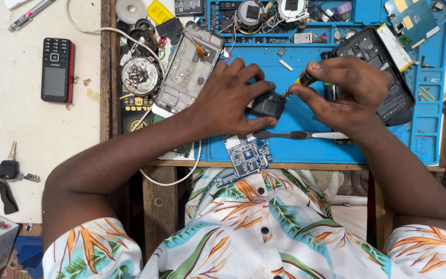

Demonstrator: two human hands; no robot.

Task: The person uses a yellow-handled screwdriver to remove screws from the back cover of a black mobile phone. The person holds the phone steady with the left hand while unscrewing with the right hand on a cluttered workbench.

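My left hand (231, 101) presses down on a small black part (268, 105) on the blue work mat (305, 147). My right hand (344, 88) grips a small screwdriver (304, 79) with a yellow and black handle, its tip touching the black part's right edge. An opened phone frame (189, 67) lies just left of my left hand. A black phone with its back off (375, 57) sits under and behind my right hand. A blue circuit board (246, 157) lies at the mat's near edge, and a toothbrush-like tool (300, 135) lies below both hands.
A black and red keypad phone (57, 70) lies on the white table at left, with a car key (10, 169) nearer me. Round parts (139, 76), a white cable (104, 30) and small components crowd the mat's far side. A green board (413, 18) lies top right.
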